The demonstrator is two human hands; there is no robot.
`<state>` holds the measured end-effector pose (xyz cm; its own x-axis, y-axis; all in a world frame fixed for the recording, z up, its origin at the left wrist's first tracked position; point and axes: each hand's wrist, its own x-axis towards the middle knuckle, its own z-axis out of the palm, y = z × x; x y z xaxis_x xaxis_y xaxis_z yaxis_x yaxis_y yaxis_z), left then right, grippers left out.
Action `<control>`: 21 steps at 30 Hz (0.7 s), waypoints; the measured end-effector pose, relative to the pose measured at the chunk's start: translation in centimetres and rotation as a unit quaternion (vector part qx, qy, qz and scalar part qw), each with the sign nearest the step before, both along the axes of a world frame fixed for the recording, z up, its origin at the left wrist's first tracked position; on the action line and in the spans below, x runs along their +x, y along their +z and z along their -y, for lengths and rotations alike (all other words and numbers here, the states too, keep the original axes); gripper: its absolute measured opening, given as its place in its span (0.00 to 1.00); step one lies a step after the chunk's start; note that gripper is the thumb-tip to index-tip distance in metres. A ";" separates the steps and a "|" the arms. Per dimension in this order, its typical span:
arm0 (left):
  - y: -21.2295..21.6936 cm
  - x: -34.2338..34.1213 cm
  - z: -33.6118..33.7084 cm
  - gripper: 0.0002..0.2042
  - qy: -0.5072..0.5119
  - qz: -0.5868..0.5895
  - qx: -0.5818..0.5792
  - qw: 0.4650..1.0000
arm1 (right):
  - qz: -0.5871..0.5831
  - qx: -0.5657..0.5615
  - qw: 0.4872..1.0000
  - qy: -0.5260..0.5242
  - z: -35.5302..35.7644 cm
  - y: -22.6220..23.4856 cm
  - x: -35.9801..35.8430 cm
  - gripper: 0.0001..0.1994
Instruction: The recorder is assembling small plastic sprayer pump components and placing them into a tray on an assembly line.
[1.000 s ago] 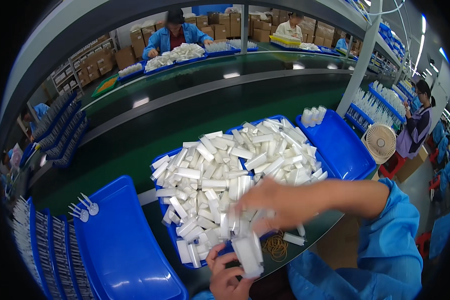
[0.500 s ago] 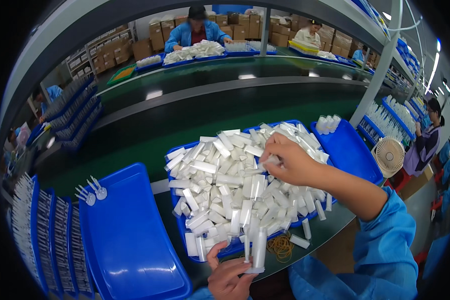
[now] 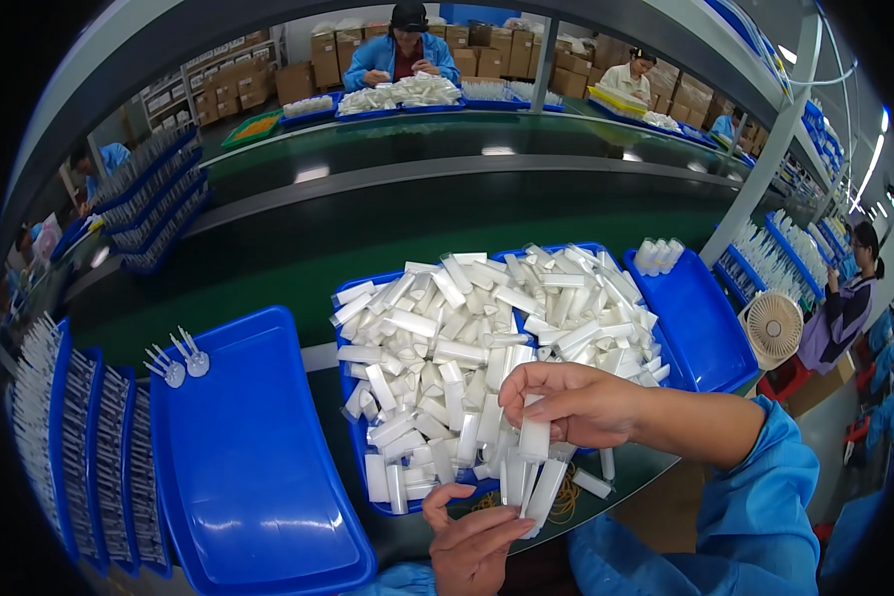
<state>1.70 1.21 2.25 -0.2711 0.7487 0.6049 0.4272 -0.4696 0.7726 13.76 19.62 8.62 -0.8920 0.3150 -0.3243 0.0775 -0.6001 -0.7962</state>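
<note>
My left hand (image 3: 472, 546) is low in the middle, its fingers closed on the base of a clear and white plastic piece (image 3: 544, 492) with upright tubes. How many tubes it carries is hard to make out. Between the thumb and fingers of my right hand (image 3: 586, 402) is a short white tube with a clear sleeve (image 3: 534, 437), just above that piece. Behind both hands, a heap of similar white tubes (image 3: 437, 328) fills blue trays (image 3: 351, 382). On the left, two clear round bases with white prongs (image 3: 197, 364) stand in the corner of a large blue tray (image 3: 258, 467).
A blue tray (image 3: 700, 323) at the right holds several upright tubes (image 3: 658, 256). Stacked trays of pronged parts (image 3: 79, 447) stand far left. Rubber bands (image 3: 564, 505) and a loose tube (image 3: 593, 484) lie near the edge. There is a fan (image 3: 773, 326) at right; a co-worker (image 3: 404, 60) sits opposite.
My right hand has come from over the heap down toward my left hand, with a white tube now plainly in its fingers. The piece in my left hand has tilted to the right.
</note>
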 end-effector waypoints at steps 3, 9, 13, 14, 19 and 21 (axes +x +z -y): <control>-0.2 0.1 0.1 0.04 0.013 0.009 0.007 1.000 | -0.007 -0.001 1.000 0.002 -0.1 -0.4 0.3 0.13; 0.2 0.0 0.2 0.03 0.003 -0.001 -0.019 1.000 | 0.038 0.428 0.898 0.093 0.1 1.2 0.8 0.09; -0.3 -0.1 0.1 0.04 -0.025 -0.014 -0.015 0.999 | 0.097 0.538 0.823 0.156 0.5 3.8 1.1 0.07; -0.6 -0.2 0.2 0.04 -0.052 -0.023 -0.008 0.998 | 0.118 0.480 0.853 0.170 0.6 4.1 1.1 0.07; -0.2 0.2 0.0 0.06 -0.040 -0.033 0.026 0.998 | 0.048 0.558 0.809 0.180 0.3 2.3 1.8 0.07; -0.2 0.3 0.0 0.07 -0.032 -0.031 0.045 0.998 | 0.046 0.508 0.840 0.184 0.5 2.4 1.9 0.07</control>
<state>1.97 1.23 2.03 -0.1841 0.7050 0.6849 0.4404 -0.5638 0.6987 15.63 19.13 11.02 -0.9755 0.1788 -0.1283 0.1986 0.4645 -0.8630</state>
